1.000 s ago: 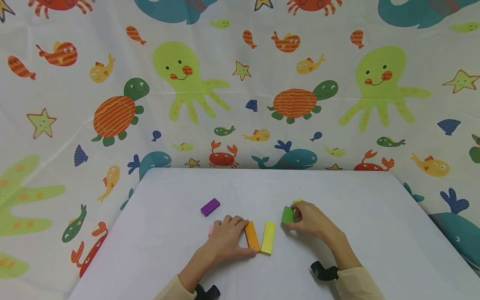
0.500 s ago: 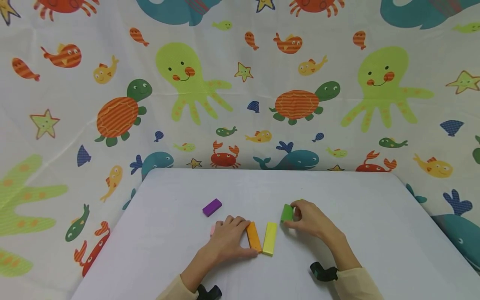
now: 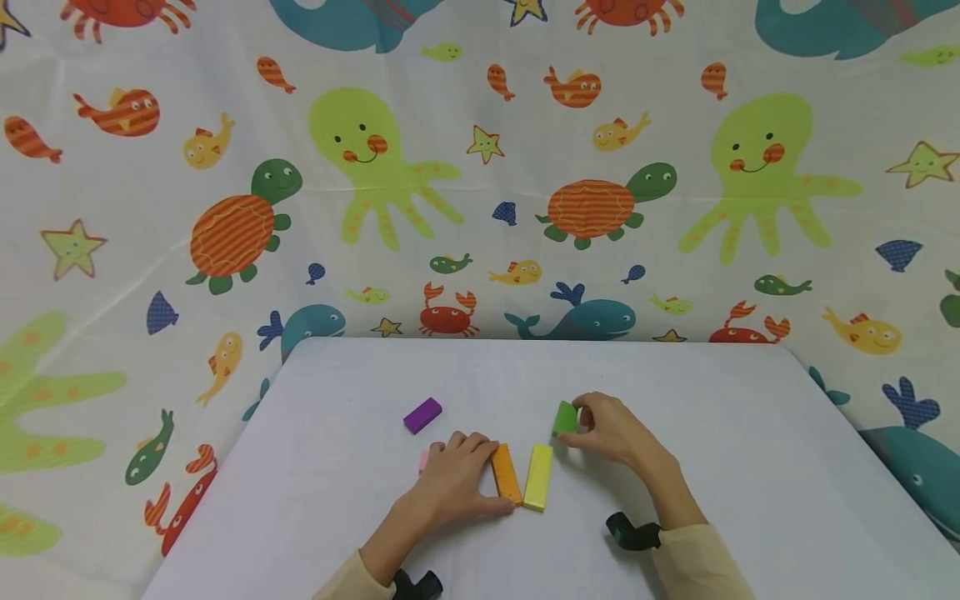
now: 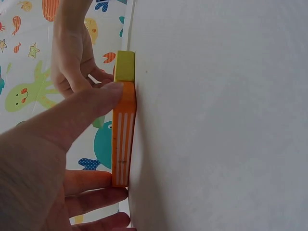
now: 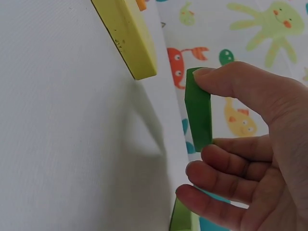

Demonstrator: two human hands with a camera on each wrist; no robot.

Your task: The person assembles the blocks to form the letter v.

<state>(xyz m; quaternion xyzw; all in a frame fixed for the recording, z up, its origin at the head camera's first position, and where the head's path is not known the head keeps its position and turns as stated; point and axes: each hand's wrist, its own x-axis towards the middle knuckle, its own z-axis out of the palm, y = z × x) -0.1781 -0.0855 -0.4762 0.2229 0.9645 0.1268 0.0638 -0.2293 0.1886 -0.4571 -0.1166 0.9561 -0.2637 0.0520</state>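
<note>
Right hand (image 3: 613, 429) shifted slightly left over white tabletop (image 3: 285, 517). Left hand (image 3: 456, 477) grips orange rectangular block (image 3: 505, 473) by ends. Yellow rectangular block (image 3: 537, 477): just beside orange. Green rectangular block (image 3: 566, 419): pinched in right hand, near yellow block.

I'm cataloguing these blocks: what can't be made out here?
Head view: most of the pink block, behind the left hand.
Right wrist: one end of the yellow rectangular block, past the top edge.
Right wrist: most of the orange rectangular block, behind the yellow one or past that edge.
Right wrist: part of the light green block, past the bottom edge.
</note>
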